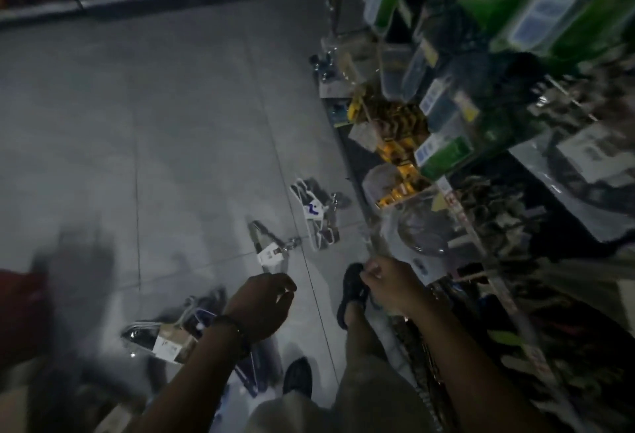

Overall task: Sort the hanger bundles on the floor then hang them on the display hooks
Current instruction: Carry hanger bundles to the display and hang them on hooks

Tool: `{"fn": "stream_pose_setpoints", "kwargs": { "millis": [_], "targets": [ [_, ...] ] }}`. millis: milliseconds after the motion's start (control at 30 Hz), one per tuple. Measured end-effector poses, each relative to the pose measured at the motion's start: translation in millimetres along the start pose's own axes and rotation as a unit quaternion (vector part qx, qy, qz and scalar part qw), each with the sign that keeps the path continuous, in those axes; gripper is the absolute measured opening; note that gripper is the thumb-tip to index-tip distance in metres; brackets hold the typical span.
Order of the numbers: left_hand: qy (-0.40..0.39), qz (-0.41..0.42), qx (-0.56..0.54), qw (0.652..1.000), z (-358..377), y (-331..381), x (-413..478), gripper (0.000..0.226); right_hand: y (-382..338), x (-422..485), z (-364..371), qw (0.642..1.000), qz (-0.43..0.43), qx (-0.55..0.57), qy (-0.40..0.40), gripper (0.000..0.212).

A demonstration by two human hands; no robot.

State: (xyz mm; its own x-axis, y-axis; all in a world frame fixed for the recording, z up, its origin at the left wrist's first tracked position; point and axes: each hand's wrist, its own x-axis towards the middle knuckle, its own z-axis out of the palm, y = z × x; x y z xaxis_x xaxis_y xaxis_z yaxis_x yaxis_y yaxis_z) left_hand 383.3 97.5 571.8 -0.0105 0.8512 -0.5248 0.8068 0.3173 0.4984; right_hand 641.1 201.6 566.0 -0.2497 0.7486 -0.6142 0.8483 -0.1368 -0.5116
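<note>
Dim, blurry view down. L hand (261, 302) reaches fwd, palm down, fingers loosely curled, holding nothing. R hand (388, 286) raised beside shelf (481, 233), fingers bunched; can't tell if pinching anything. Hanger bundles (314, 212) lie on floor (171, 123) ahead

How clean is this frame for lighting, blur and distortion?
Head view: dim, underexposed throughout; motion blur smears the shelf goods at right and softens left hand and right hand; hanger bundles show mainly by white labels; floor tile lines bow slightly from the wide lens.
</note>
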Motion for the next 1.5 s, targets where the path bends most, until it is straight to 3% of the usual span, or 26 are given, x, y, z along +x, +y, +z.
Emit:
{"fn": "stream_pose_setpoints", "kwargs": {
  "millis": [267, 400, 667, 867, 967, 1033, 1167, 1267, 1400, 1500],
  "targets": [
    [-0.051, -0.115, -0.041, 0.991, 18.5, -17.8, 176.5, 0.027, 5.1, 252.2, -41.7, 0.993, 0.009, -0.059, -0.101, 0.026],
    [-0.051, -0.158, -0.075, 0.983, 33.3, -55.8, 286.7, 0.026, 4.3, 386.9, -34.2, 0.988, 0.003, -0.121, -0.098, 0.021],
    [-0.056, -0.258, -0.197, 0.944, 136.0, -162.0, 534.9, 0.033, 26.8, 615.8, 81.5, 0.970, -0.016, -0.207, -0.124, 0.028],
    [-0.021, -0.333, -0.283, 0.899, 252.0, -224.1, 656.5, 0.060, 76.2, 759.0, 181.8, 0.933, -0.051, -0.335, -0.122, 0.037],
    [0.013, -0.384, -0.325, 0.864, 297.4, -249.3, 688.1, 0.074, 91.2, 807.7, 229.6, 0.941, -0.075, -0.320, -0.083, 0.021],
    [0.032, -0.411, -0.352, 0.840, 317.7, -256.4, 699.2, 0.071, 99.2, 828.3, 260.4, 0.956, -0.056, -0.276, -0.081, 0.021],
    [0.019, -0.386, -0.288, 0.876, 345.4, -262.2, 711.6, 0.039, 112.7, 853.4, 293.1, 0.968, -0.037, -0.234, -0.080, 0.021],
    [0.024, -0.361, -0.279, 0.889, 351.4, -270.9, 722.0, 0.038, 117.4, 868.2, 296.7, 0.966, -0.030, -0.252, -0.054, 0.013],
    [-0.019, -0.379, -0.413, 0.828, 355.9, -268.9, 736.8, 0.051, 115.1, 879.7, 294.9, 0.956, -0.031, -0.288, -0.043, 0.020],
    [-0.009, -0.373, -0.383, 0.845, 362.8, -260.3, 746.9, 0.054, 110.5, 878.6, 292.0, 0.950, -0.051, -0.302, -0.065, 0.019]
  ]
}}
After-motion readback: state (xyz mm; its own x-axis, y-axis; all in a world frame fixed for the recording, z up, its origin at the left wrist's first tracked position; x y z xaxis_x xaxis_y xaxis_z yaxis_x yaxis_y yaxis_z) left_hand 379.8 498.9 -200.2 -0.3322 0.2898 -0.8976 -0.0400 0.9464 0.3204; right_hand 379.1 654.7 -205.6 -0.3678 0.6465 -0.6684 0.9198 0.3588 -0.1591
